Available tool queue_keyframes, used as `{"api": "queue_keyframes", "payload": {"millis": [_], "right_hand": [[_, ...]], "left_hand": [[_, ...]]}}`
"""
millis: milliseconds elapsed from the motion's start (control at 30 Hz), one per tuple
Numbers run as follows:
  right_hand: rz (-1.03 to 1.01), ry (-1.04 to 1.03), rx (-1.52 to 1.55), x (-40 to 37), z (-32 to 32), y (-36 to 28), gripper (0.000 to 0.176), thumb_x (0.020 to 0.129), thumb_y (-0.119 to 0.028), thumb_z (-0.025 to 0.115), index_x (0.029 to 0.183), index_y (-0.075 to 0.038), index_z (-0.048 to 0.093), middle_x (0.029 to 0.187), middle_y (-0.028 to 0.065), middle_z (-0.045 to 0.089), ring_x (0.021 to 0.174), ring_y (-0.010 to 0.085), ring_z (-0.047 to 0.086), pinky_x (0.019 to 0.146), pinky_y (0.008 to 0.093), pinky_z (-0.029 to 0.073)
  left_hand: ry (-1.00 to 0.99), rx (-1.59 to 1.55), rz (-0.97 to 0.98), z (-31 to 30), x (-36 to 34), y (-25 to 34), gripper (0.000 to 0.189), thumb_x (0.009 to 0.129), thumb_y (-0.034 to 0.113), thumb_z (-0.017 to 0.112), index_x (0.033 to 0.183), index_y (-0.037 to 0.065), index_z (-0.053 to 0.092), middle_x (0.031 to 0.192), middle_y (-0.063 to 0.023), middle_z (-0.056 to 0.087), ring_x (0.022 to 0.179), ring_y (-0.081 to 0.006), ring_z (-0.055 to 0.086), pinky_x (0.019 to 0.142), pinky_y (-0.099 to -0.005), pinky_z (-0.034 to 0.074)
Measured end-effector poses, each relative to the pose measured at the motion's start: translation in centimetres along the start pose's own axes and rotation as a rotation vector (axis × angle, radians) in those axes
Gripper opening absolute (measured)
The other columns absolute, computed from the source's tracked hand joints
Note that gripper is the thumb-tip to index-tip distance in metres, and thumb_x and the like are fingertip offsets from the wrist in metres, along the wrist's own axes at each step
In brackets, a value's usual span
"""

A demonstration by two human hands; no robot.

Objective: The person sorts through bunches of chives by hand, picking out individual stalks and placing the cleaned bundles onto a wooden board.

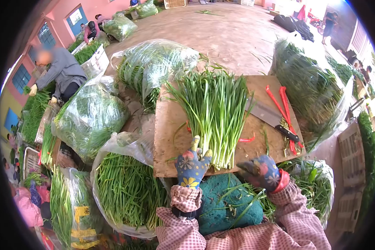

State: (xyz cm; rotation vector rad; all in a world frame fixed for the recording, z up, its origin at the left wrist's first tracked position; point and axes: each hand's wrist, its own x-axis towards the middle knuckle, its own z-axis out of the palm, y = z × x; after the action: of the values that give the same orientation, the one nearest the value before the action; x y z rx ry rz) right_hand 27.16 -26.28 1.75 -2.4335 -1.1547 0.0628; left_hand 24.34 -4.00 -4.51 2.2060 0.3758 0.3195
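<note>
We lose the corners of the view to a dark round border, and the people along the far left side are too small and partly covered for us to make out well. The tip of the knife (pixel 273 119) disappears behind leaves, and the sleeves partly cover the teal bundle (pixel 229 204) below the board. Both hands are gloved and apart from each other. The left hand (pixel 191 166) is loosely open, index finger stretched up and thumb out, at the lower left edge of the bunch of green stalks (pixel 214 121); we see it touching the bunch, without a full grip. The right hand (pixel 260 173) sits at the board's front edge, clear of the bunch; its fingertips are dark and blurred, so we cannot tell whether they meet or pinch anything. The bunch lies on the wooden board (pixel 171 135), pale stalk ends toward us, long green leaves fanning out beyond, with 2 red strips (pixel 285 102) to its right.
</note>
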Motion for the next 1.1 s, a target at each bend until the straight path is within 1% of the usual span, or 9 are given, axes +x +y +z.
{"api": "queue_keyframes", "payload": {"millis": [100, 200, 333, 500, 633, 767, 833, 1033, 1100], "right_hand": [[-0.07, 0.187, 0.102, 3.8, 0.9, 0.0, 0.022, 0.071, -0.017, 0.059, 0.091, -0.007, 0.059, 0.07, 0.0111, 0.06, 0.066, 0.0281, 0.059, 0.055, 0.038, 0.045], [-0.325, 0.399, 0.011, 7.4, 1.9, 0.0, 0.027, 0.07, -0.014, 0.058, 0.096, -0.008, 0.057, 0.084, 0.0086, 0.06, 0.078, 0.0288, 0.058, 0.063, 0.0391, 0.046], [-0.424, 0.187, -0.087, 10.2, 4.7, -0.2, 0.036, 0.071, -0.02, 0.056, 0.106, -0.012, 0.054, 0.113, 0.0074, 0.052, 0.111, 0.0297, 0.043, 0.091, 0.045, 0.032], [-0.329, 0.192, -0.085, 9.3, 4.4, -1.0, 0.039, 0.066, -0.02, 0.061, 0.103, -0.01, 0.056, 0.11, 0.0086, 0.053, 0.108, 0.0309, 0.044, 0.09, 0.0432, 0.034], [-0.49, 0.313, 0.115, 6.8, 2.5, -4.5, 0.036, 0.061, -0.001, 0.062, 0.096, -0.002, 0.055, 0.096, 0.0143, 0.058, 0.087, 0.0336, 0.056, 0.074, 0.0407, 0.046], [-0.518, 0.132, 0.363, 3.0, 6.5, -7.8, 0.036, 0.061, 0.002, 0.062, 0.095, -0.005, 0.055, 0.094, 0.0122, 0.058, 0.084, 0.0309, 0.057, 0.073, 0.0386, 0.046], [-0.518, -0.004, 0.378, 1.7, 8.6, -9.7, 0.033, 0.059, 0.002, 0.064, 0.091, -0.005, 0.057, 0.09, 0.0108, 0.06, 0.082, 0.0296, 0.058, 0.071, 0.038, 0.047], [-0.616, -0.144, 0.463, 0.1, 12.5, -13.0, 0.022, 0.064, -0.004, 0.061, 0.086, -0.005, 0.059, 0.084, 0.0094, 0.06, 0.077, 0.0287, 0.059, 0.068, 0.0383, 0.047], [-0.616, -0.149, 0.435, -0.5, 13.6, -13.2, 0.028, 0.062, -0.01, 0.064, 0.089, -0.004, 0.06, 0.085, 0.0116, 0.061, 0.081, 0.0297, 0.058, 0.069, 0.0396, 0.047]], "left_hand": [[-0.043, 0.218, 0.003, 0.0, -0.9, 0.0, 0.053, 0.07, 0.027, 0.067, 0.118, 0.014, 0.048, 0.072, -0.0025, 0.06, 0.052, -0.0133, 0.054, 0.046, -0.0266, 0.044], [-0.009, 0.366, 0.167, 1.3, -2.4, -1.6, 0.052, 0.071, 0.032, 0.063, 0.118, 0.018, 0.048, 0.073, -0.0057, 0.06, 0.062, -0.0222, 0.056, 0.055, -0.0356, 0.045], [0.009, 0.398, 0.212, -0.6, -3.5, -0.5, 0.054, 0.07, 0.033, 0.062, 0.12, 0.019, 0.046, 0.074, -0.0086, 0.058, 0.067, -0.0284, 0.055, 0.059, -0.0402, 0.044], [0.164, -0.04, 0.084, -5.4, -6.6, -3.6, 0.043, 0.074, 0.018, 0.064, 0.115, 0.012, 0.051, 0.072, -0.008, 0.061, 0.055, -0.0189, 0.057, 0.054, -0.0301, 0.046], [0.38, -0.106, -0.159, -8.9, -13.3, -11.7, 0.038, 0.077, 0.009, 0.059, 0.114, 0.007, 0.05, 0.081, -0.0069, 0.059, 0.07, -0.0099, 0.053, 0.062, -0.0236, 0.045], [0.641, 0.08, -0.228, -12.6, -21.4, -20.9, 0.045, 0.073, 0.007, 0.058, 0.116, 0.012, 0.049, 0.081, -0.0101, 0.061, 0.07, -0.0202, 0.058, 0.063, -0.0313, 0.046], [0.44, 0.229, -0.709, -15.1, -24.7, -20.2, 0.051, 0.071, 0.002, 0.057, 0.12, 0.01, 0.044, 0.09, -0.0106, 0.055, 0.071, -0.0168, 0.054, 0.06, -0.0286, 0.045], [0.636, -0.069, -0.719, -16.1, -28.2, -25.1, 0.051, 0.07, 0.005, 0.057, 0.119, 0.014, 0.045, 0.094, -0.0146, 0.057, 0.07, -0.0199, 0.058, 0.056, -0.032, 0.047], [0.262, 0.311, -0.574, -16.2, -26.9, -23.4, 0.048, 0.07, 0.008, 0.059, 0.117, 0.015, 0.048, 0.091, -0.0114, 0.06, 0.077, -0.0209, 0.06, 0.061, -0.0313, 0.048]]}}
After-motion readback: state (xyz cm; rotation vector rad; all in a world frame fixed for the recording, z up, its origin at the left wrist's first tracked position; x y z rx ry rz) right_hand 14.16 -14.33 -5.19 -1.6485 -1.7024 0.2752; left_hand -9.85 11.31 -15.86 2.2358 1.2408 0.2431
